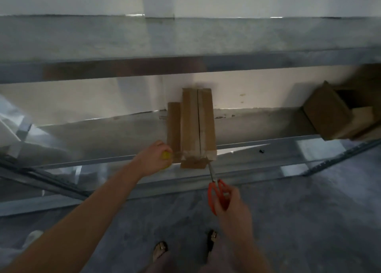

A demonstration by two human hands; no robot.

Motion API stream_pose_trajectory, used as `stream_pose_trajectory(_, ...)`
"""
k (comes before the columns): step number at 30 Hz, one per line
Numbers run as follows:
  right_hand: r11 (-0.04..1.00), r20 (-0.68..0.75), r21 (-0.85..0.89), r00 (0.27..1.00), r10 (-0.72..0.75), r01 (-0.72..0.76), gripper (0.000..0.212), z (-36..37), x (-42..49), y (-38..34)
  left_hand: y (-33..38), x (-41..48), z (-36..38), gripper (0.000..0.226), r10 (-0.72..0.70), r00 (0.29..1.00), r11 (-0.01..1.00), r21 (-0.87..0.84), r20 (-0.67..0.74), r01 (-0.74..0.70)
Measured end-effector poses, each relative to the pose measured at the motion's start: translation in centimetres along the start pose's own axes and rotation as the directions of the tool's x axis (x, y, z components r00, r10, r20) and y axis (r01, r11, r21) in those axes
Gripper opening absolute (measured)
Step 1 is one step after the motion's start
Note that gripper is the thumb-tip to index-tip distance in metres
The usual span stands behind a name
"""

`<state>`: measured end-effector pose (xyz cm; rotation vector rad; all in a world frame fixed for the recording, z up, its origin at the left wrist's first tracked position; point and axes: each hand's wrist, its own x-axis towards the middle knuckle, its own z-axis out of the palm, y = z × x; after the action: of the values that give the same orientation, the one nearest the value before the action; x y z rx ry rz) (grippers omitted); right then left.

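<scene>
Orange-handled scissors (216, 187) are pointing up and away from the person, their metal blades reaching the near right corner of a long cardboard box (198, 124); whether the tip is touching the taped end is too blurred to tell. The right hand (233, 207) is gripping the scissors with its fingers curled through the handle loops. The box is lying lengthwise on a grey metal shelf (103, 136), its near end sitting at the front edge, with a narrower cardboard box (173, 128) lying just beside it on the left. The left hand (153, 159) is curling round a small yellow object (166, 155) next to that narrower box. Farther right, an open cardboard carton (327, 116) is sitting tilted on the shelf. Below, sandalled feet (160, 250) are standing on the grey floor (309, 221).
</scene>
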<state>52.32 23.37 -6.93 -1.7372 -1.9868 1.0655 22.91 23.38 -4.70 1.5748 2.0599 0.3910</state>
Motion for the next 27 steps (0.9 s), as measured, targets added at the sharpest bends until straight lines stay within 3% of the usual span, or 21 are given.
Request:
stream_pose_trajectory(6,0.953,0.216,0.234,0.966,0.142,-0.192,0.033,5.0,-3.2,-2.3,-0.5,0.2,-1.4,0.029,0.088,0.996,0.995,-0.037,-0.003,-0.089)
stream_pose_trajectory(9,0.839,0.349,0.436,0.920,0.176,-0.326,0.022,6.4,-3.0,-4.1,-0.9,0.5,-1.8,0.029,0.115,0.993,0.993,-0.031,0.014,-0.115)
stream_pose_trajectory(16,0.809,0.458,0.415,0.864,0.209,-0.416,0.021,7.6,-1.4,-5.6,-1.8,0.8,-1.5,0.025,0.131,0.990,0.991,-0.026,0.045,-0.130)
stream_pose_trajectory(27,0.740,0.440,0.508,0.872,0.217,-0.440,0.012,8.7,0.2,-6.1,-2.2,1.1,-1.4,0.022,0.147,0.988,0.989,-0.033,0.047,-0.146)
